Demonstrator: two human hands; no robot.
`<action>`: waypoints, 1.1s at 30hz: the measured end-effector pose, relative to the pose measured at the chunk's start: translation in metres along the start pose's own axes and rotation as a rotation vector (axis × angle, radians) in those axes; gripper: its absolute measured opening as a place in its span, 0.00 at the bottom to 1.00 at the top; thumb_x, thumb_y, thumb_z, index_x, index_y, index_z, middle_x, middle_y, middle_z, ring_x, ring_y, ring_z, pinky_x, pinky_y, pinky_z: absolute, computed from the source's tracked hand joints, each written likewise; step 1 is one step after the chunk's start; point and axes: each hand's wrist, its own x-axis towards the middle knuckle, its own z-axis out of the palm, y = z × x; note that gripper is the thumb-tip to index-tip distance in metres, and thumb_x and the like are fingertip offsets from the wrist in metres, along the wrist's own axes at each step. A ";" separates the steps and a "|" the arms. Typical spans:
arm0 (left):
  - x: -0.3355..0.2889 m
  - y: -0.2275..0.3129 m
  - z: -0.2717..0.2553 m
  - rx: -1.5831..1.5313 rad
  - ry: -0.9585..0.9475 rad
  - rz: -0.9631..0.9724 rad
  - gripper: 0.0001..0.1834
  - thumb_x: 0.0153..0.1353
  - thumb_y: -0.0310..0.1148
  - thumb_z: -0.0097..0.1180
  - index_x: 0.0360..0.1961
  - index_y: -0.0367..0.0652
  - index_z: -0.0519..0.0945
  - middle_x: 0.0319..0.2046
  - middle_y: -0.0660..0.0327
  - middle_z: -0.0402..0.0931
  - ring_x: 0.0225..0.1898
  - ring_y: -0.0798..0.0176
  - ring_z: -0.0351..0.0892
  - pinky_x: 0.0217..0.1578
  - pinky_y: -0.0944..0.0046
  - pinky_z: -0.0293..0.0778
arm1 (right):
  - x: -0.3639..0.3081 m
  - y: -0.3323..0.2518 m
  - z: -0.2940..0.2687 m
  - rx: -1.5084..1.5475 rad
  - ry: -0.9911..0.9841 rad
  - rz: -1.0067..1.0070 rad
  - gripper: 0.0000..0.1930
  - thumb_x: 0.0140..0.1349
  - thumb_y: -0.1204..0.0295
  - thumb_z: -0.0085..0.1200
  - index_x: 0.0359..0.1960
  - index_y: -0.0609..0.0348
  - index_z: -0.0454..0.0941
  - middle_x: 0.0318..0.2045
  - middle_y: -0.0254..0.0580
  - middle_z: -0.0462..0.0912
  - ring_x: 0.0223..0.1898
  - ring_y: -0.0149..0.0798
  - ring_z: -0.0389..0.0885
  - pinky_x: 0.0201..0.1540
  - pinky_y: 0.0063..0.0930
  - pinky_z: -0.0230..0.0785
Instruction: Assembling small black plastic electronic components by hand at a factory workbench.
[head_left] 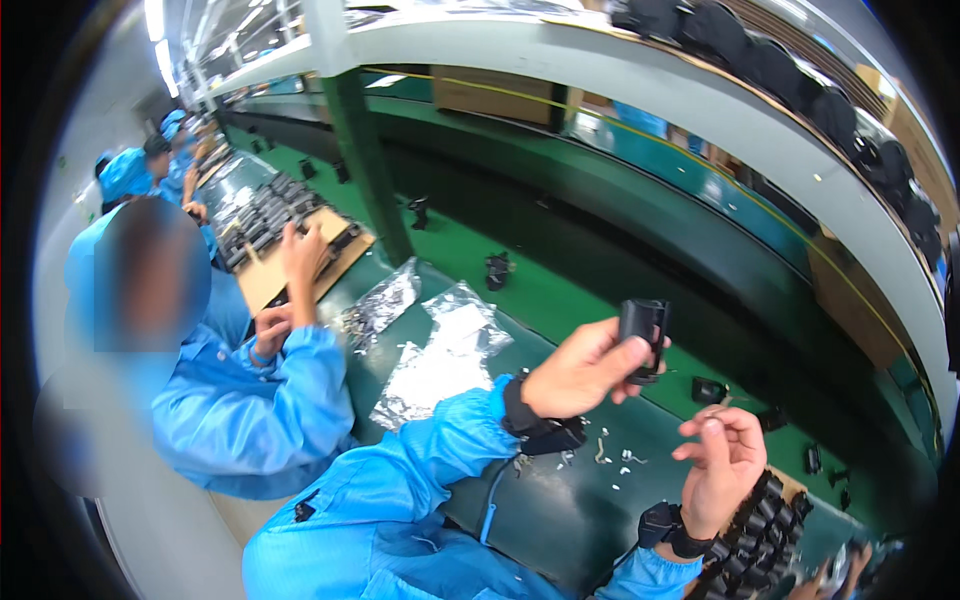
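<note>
Dark green worktop (560, 510) is spreading below two hands: the left hand (585, 372) is clasping one black housing (640, 325) above it; the right hand (722, 465) is hovering half-curled, any hold impossible to tell. Farther out, one green post (368, 160) is standing; one co-worker (255, 405) is reaching over cardboard (256, 286).

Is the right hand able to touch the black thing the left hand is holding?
Probably yes: the right hand is close by, and nothing seems to stand between it and the black thing. The left hand covers only part of it.
</note>
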 end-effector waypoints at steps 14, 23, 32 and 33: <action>-0.009 0.032 0.004 0.850 -0.264 0.272 0.36 0.74 0.56 0.47 0.59 0.29 0.79 0.46 0.41 0.83 0.46 0.35 0.83 0.49 0.49 0.78 | -0.005 -0.023 -0.009 -0.319 -0.452 0.508 0.06 0.54 0.83 0.65 0.33 0.68 0.81 0.24 0.35 0.85 0.24 0.23 0.83 0.26 0.20 0.77; -0.012 0.029 0.015 0.986 -0.294 0.297 0.30 0.71 0.53 0.53 0.54 0.31 0.81 0.44 0.44 0.83 0.43 0.37 0.82 0.49 0.49 0.77 | -0.006 -0.023 -0.004 -0.329 -0.433 0.471 0.06 0.54 0.83 0.64 0.32 0.70 0.80 0.25 0.37 0.85 0.25 0.24 0.82 0.26 0.21 0.77; -0.011 0.022 0.021 0.796 -0.174 0.238 0.20 0.75 0.42 0.53 0.52 0.33 0.80 0.38 0.44 0.83 0.40 0.37 0.81 0.44 0.46 0.75 | -0.009 -0.020 0.000 -0.117 -0.432 0.418 0.05 0.62 0.85 0.64 0.37 0.69 0.80 0.33 0.41 0.85 0.33 0.28 0.85 0.33 0.23 0.83; -0.011 0.022 0.023 0.794 -0.176 0.237 0.20 0.75 0.42 0.53 0.52 0.33 0.80 0.38 0.44 0.83 0.40 0.37 0.81 0.44 0.46 0.75 | -0.009 -0.021 0.001 -0.097 -0.450 0.384 0.05 0.63 0.85 0.63 0.38 0.69 0.80 0.36 0.43 0.86 0.36 0.30 0.86 0.35 0.25 0.85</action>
